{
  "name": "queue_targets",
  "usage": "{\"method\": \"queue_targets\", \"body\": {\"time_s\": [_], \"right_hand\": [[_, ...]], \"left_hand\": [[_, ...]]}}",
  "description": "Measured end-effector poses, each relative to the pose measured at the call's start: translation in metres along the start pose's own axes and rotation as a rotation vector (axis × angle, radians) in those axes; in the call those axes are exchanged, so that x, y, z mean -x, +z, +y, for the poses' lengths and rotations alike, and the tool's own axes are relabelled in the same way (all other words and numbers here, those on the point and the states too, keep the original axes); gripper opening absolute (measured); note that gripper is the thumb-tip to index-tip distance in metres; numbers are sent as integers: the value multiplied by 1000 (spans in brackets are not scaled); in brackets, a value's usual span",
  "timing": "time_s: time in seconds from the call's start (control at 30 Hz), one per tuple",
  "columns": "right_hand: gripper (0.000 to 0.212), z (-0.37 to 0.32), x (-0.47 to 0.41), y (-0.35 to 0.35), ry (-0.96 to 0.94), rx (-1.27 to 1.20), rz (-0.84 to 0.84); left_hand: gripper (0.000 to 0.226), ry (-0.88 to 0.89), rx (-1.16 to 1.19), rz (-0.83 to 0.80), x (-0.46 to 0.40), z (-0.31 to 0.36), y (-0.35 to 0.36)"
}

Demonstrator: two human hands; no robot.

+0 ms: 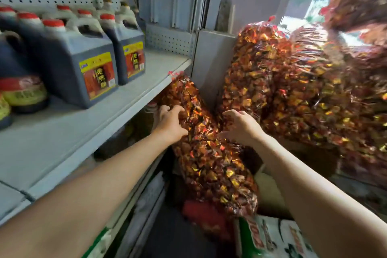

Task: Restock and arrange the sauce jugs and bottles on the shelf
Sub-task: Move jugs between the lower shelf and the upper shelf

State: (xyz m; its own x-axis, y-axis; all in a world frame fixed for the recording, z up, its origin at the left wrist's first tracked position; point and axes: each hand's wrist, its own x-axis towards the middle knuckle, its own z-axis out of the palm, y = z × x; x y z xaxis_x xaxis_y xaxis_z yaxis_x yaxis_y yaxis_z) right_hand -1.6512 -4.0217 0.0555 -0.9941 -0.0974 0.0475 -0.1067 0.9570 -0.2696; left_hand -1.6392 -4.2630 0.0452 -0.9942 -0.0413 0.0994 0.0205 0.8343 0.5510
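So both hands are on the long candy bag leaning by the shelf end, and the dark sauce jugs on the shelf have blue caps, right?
Not quite: the head view shows red caps on the dark sauce jugs, not blue. The rest holds: the left hand and right hand are both on the long candy bag leaning by the shelf end.

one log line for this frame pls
left hand: on candy bag | right hand: on same bag | sauce jugs: on shelf, untouched
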Motion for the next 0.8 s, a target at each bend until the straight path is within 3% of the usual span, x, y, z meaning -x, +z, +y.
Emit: {"method": "queue_targets", "body": {"time_s": [0.3,0.53,0.8], "right_hand": [[77,82,130,81,168,-104,-167],[74,184,238,172,295,-184,-345],[67,277,341,325,495,-284,-456]], "left_hand": [[69,-77,-58,-231,106,7,101],[68,-186,-52,-474,201,24,239],[68,-322,-37,-674,279,-38,392]]}}
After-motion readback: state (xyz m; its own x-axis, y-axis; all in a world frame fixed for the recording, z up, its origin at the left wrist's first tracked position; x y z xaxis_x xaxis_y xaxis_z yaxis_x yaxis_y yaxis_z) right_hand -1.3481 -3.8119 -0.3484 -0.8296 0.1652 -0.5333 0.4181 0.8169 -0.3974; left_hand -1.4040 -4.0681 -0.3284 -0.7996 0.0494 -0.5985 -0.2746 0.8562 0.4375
